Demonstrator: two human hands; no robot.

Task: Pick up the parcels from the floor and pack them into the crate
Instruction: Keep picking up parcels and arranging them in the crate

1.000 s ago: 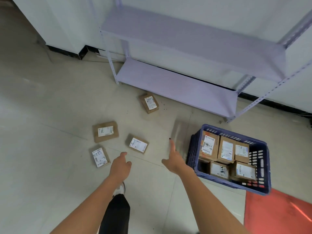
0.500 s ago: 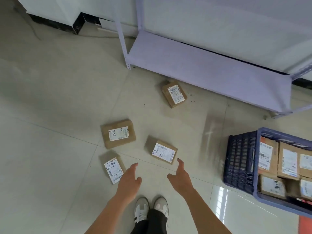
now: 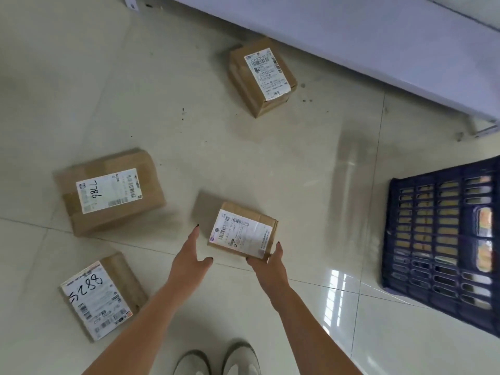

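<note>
Since a moment ago my left hand (image 3: 189,259) and right hand (image 3: 269,265) have dropped beside the nearest cardboard parcel (image 3: 242,231), each grip open and empty, so lifting it toward the blue crate (image 3: 443,239) comes next.

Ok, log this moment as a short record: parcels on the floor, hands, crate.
parcels on floor: four brown cardboard boxes with white labels
nearest parcel: between both hands
left hand: open, apart from the box
right hand: open, at the box's near corner
other parcels: "98LL", "5288", far one by grey shelf
dark blue slotted plastic crate: right, holds boxes
</note>
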